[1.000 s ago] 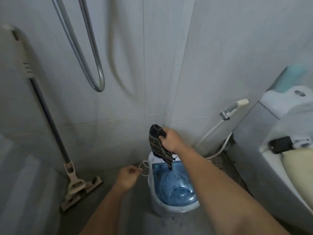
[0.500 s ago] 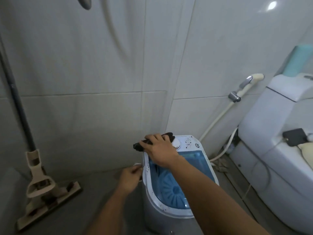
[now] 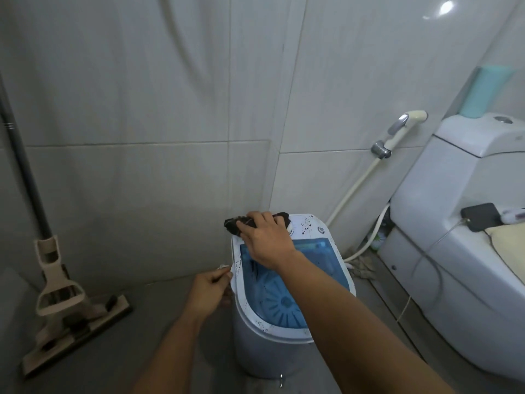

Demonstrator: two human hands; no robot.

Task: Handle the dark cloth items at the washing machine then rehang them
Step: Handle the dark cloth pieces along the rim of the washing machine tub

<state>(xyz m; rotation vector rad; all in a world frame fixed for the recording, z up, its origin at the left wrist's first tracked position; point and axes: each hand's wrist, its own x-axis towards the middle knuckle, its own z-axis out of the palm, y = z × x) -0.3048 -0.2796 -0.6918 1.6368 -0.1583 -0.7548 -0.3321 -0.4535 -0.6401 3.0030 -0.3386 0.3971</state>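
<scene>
Dark cloth (image 3: 233,224) bunched on washing machine (image 3: 305,334) back rim; blue tub open.

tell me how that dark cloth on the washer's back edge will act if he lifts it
Probably floppy: the dark cloth lies bunched under the right hand and sags over the rim of the washing machine. Likely light for its size, since it is small. It may be wet and clingy, though the picture cannot confirm that.
</scene>
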